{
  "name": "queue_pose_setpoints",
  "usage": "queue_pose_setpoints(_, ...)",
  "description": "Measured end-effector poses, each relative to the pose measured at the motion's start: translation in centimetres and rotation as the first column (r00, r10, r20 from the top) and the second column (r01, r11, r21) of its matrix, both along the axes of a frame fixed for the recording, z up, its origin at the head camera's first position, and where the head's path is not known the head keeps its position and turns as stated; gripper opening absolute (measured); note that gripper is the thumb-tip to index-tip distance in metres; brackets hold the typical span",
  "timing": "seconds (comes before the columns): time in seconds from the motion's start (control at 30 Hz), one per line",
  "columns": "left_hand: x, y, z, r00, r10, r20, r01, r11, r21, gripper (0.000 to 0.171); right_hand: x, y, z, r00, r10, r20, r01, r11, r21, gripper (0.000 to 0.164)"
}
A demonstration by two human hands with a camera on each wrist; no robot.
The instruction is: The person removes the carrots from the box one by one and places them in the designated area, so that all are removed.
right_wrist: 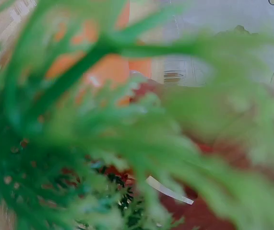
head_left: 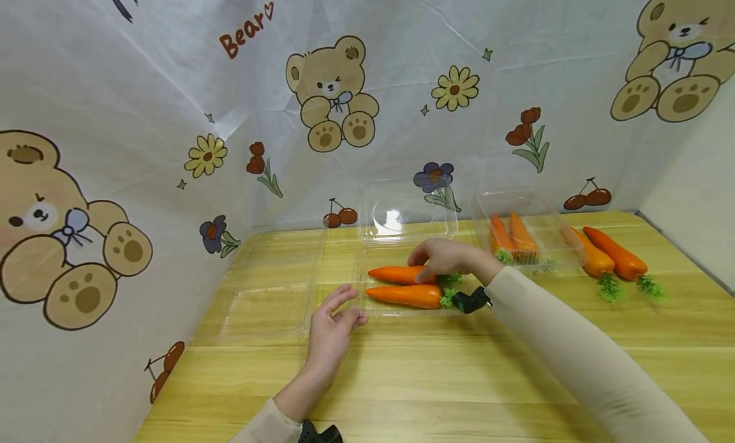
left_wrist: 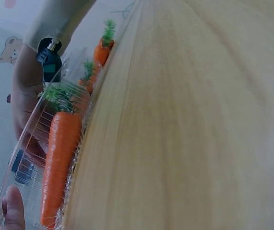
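An open clear plastic container (head_left: 396, 314) in the middle of the table has two orange carrots with green tops lying side by side in it. My right hand (head_left: 450, 258) reaches in from above, its thumb and fingers around the thick end of the back carrot (head_left: 396, 275). The front carrot (head_left: 404, 296) lies beside it, nearer to me. At the container's left edge is my left hand (head_left: 333, 328); the left wrist view shows the rim between its thumb (left_wrist: 15, 206) and a finger. Blurred green leaves (right_wrist: 103, 129) cover most of the right wrist view.
The container's clear lid (head_left: 409, 207) stands raised behind it. To the left sits another clear container (head_left: 258, 309). At the right, a clear container (head_left: 522, 197) holds two carrots (head_left: 521, 235), and two more carrots (head_left: 617, 251) lie beside it. A printed bear cloth (head_left: 396, 130) hangs behind.
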State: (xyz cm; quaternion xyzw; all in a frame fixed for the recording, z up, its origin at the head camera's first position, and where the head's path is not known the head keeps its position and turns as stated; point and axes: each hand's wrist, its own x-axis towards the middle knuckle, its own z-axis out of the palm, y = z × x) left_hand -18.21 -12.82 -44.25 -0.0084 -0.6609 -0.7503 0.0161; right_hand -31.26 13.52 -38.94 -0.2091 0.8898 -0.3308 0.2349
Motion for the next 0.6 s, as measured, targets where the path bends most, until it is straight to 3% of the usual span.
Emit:
queue_pose_setpoints(0.37,0.08,0.05,0.03,1.000,0.001,0.004,-0.001,1.000,-0.001,0.039,0.15,-0.01,0.09,0.999,-0.036,0.010,0.036,0.999,-0.014,0.044)
queue_pose_setpoints(0.6,0.04,0.05,0.01,1.000,0.002,-0.001,-0.002,1.000,-0.004,0.039,0.40,-0.03,0.34,0.997,0.011,-0.079,-0.011,1.000,-0.007,0.043)
